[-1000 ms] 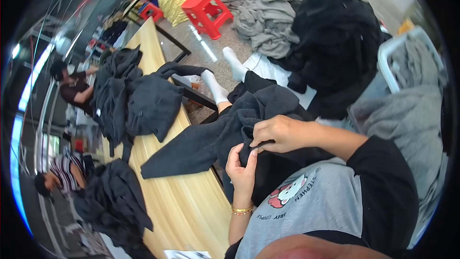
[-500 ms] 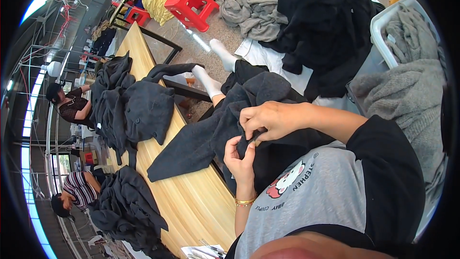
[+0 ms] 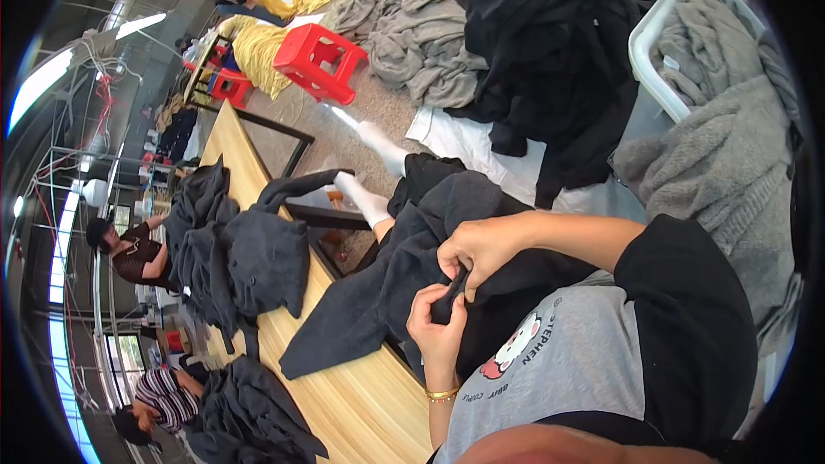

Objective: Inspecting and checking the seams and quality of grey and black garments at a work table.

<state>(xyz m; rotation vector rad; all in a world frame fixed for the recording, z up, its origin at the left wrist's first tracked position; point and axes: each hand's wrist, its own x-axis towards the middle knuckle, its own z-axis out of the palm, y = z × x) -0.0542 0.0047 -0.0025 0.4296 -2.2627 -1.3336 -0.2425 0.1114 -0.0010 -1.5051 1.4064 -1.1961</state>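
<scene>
A dark grey knit garment lies across my lap, one long part of it spread onto the wooden table. My left hand, with gold bracelets at the wrist, pinches a fold of it between thumb and fingers. Just above, my right hand is closed on the same fold, its fingertips close to the left ones. The cloth bunches up between the two hands. Whether a small item such as a needle or button is in my fingers cannot be made out.
More dark garments are heaped along the table. A red stool stands on the floor beyond, near grey garments and a black pile. At right, a plastic bin overflows with grey knitwear. Two people sit across the table; another is farther back.
The view has shifted slightly. Both hands still grip the fold, and my right fingers have changed position on it, with more of the pinched edge showing between the hands.
</scene>
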